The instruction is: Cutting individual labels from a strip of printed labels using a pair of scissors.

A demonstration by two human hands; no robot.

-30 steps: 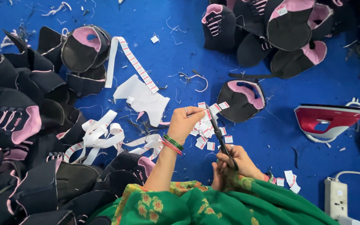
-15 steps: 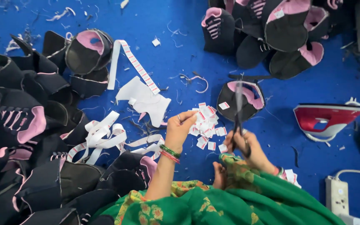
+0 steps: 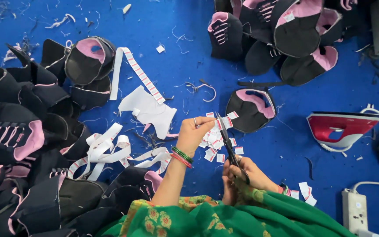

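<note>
Scissors (image 3: 229,142) sit gripped in my right hand (image 3: 246,173) at lower centre, blades up, while my left hand (image 3: 194,134) pinches a small white label (image 3: 210,125) beside them.

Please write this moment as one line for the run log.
left hand: holds white label strip | right hand: grips black scissors, blades at strip | below: cut white labels on blue cloth surface

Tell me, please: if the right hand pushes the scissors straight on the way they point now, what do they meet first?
Probably the small white label pinched in the left hand; the scissors in the right hand point up at it. Depth is unclear.
</note>
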